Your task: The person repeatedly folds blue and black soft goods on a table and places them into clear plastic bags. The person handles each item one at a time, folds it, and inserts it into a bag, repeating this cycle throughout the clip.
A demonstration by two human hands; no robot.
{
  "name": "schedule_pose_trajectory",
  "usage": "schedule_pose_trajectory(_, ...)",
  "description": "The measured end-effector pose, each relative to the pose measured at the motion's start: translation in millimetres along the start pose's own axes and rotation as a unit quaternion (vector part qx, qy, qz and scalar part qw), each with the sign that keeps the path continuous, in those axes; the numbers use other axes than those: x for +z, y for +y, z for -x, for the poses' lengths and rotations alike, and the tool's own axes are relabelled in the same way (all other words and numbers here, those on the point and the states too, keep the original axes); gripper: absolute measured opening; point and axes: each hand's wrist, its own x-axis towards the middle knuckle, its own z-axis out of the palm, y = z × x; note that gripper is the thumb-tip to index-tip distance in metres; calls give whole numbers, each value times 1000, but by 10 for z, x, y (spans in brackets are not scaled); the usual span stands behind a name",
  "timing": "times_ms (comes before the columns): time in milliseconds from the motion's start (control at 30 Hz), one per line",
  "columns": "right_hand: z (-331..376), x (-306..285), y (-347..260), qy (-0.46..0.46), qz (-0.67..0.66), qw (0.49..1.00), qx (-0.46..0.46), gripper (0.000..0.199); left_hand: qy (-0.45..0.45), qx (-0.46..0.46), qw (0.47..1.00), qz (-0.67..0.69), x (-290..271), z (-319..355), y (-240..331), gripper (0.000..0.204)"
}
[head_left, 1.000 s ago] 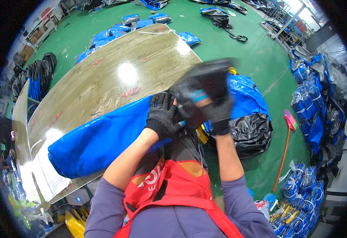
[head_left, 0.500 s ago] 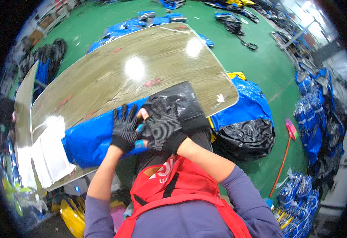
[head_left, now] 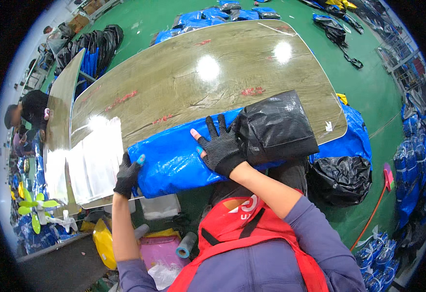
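Note:
A long folded plastic bag (head_left: 181, 160), shiny blue with a black section at its right end, lies along the near edge of the wood-patterned table (head_left: 174, 87). Both my hands wear dark gloves with some bare fingertips. My right hand (head_left: 221, 148) rests flat on the blue part beside the black section, its fingers spread. At the bag's left end is my left hand (head_left: 126, 176), thumb held away from the fingers and touching the blue edge. Its other fingers are partly hidden.
White sheets (head_left: 96, 165) lie at the table's left end. A green-bladed fan (head_left: 36, 209) stands below that corner. A blue-and-black bundle (head_left: 342, 177) sits on the floor at right, near a long-handled dustpan or broom (head_left: 387, 177). Another person (head_left: 30, 114) is at far left.
My hands have parted: the left has moved to the bag's left end, while the right stays near the black section. The whole view has shifted, showing more on the left.

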Motion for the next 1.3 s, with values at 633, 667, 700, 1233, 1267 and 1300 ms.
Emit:
schedule_pose_trajectory(633, 1069, 250, 761, 82, -356, 925, -108, 52, -222, 475, 813, -253, 2064, 255, 1492, 70)
schedule_pose_trajectory(667, 1098, 352, 773, 122, -387, 912, -60, 53, -211, 533, 756, -316, 2267, 204, 1546, 68)
schedule_pose_trajectory(700, 1117, 453, 788, 117, -448, 885, -48, 53, -175, 584, 676, -415, 2447, 159, 1576, 67)
schedule_pose_trajectory(1233, 920, -1384, 1350, 187, -41, 980, 49, 49, -230, 622, 612, -431, 2841, -170, 1405, 43)
schedule_pose_trajectory(1267, 754, -1334, 1493, 125, 61, 982, 125, 50, -225, 609, 653, -389, 2810, -193, 1436, 36)
schedule_pose_trajectory(1300, 686, -1221, 1603, 86, 0, 983, 160, 50, -153, 642, 702, -267, 2730, -243, 1488, 34)
